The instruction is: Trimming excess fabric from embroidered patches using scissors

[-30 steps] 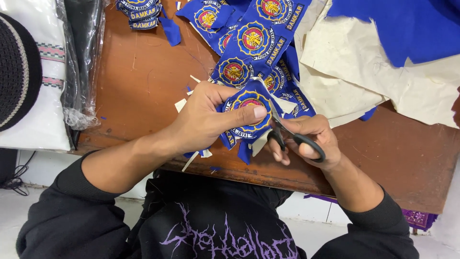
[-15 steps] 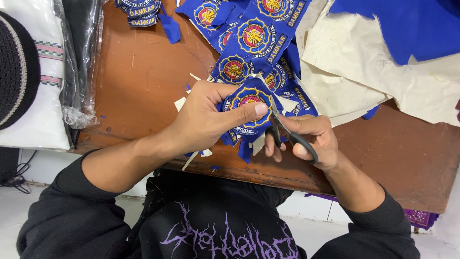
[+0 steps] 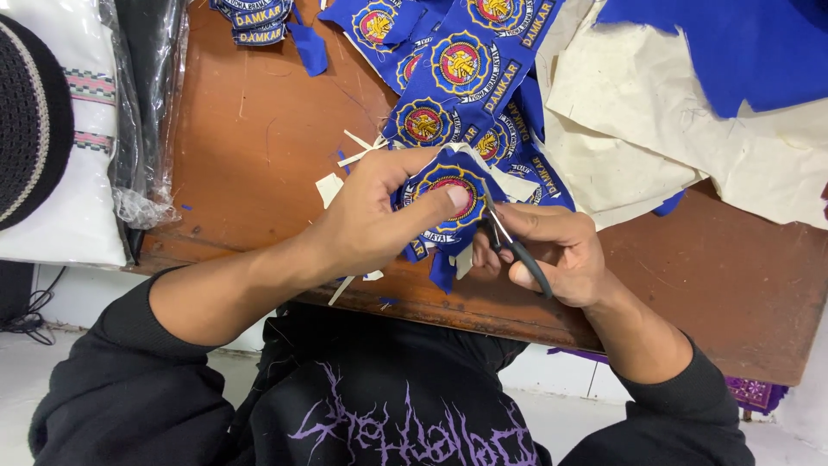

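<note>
I note the blue embroidered patch point(image 3: 448, 194) held just above the near edge of the brown wooden table point(image 3: 259, 147); every place below is given from this patch. It is a blue cloth piece with a round gold-edged emblem and a red centre, part of a strip whose loose end hangs down past the table edge. My left hand point(image 3: 371, 220) closes on it from the left, thumb pressed flat on the emblem's face and fingers curled behind, which I judge keeps the cloth taut and turned toward the blades. My right hand point(image 3: 552, 246) sits immediately right of the patch, fingers closed through the black handles of the scissors point(image 3: 509, 242); the blades meet the patch's right edge, close to the emblem's border.

Directly behind the patch lies a heap of matching blue patches point(image 3: 457, 69). Pale offcuts point(image 3: 358, 151) lie scattered left of it. Farther right and behind, cream backing sheet point(image 3: 655, 112) spreads under blue cloth point(image 3: 733, 43). Well to the left sits a white folded bundle in clear wrap point(image 3: 86, 129).
</note>
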